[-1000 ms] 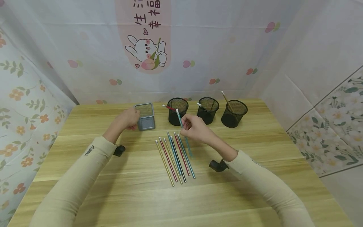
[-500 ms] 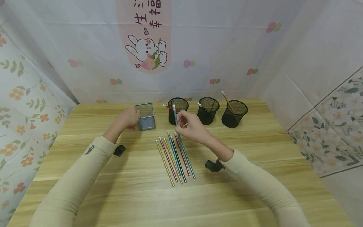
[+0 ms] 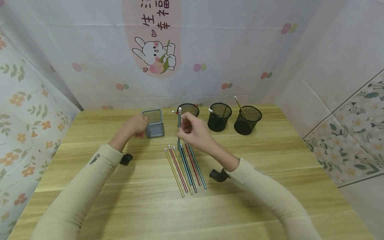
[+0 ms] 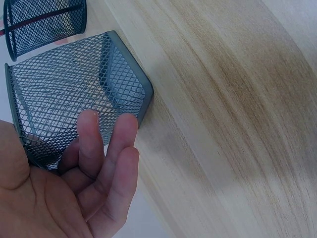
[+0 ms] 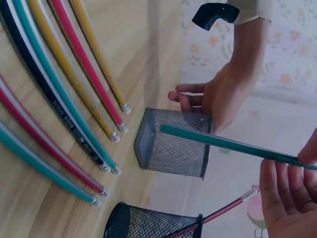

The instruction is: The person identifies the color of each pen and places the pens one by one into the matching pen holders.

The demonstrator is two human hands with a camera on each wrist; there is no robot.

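Observation:
In the head view my right hand [image 3: 193, 131] pinches a teal pencil [image 3: 179, 121] by its middle, white eraser end up. The right wrist view shows this pencil's [image 5: 218, 141] plain end crossing in front of the grey square mesh pen holder [image 5: 173, 144]; whether they touch is unclear. My left hand [image 3: 136, 125] grips the grey pen holder [image 3: 155, 128] at its upper left rim. In the left wrist view the left hand's [image 4: 59, 193] thumb and index finger lie at the mesh edge, other fingers loosely bent. Several pencils [image 3: 183, 170] lie side by side on the table below.
Three round black mesh pen holders stand in a row at the back: a left one [image 3: 195, 111] partly behind my right hand, a middle one [image 3: 218, 121] and a right one [image 3: 246, 125]. Each has a pencil in it. Printed cloth [image 3: 225, 50] hangs behind the wooden table [image 3: 135, 206].
My right hand has moved left with the teal pencil, from over the right end of the pencil row towards the grey holder. The pencil has turned more upright. My left hand stays at the holder.

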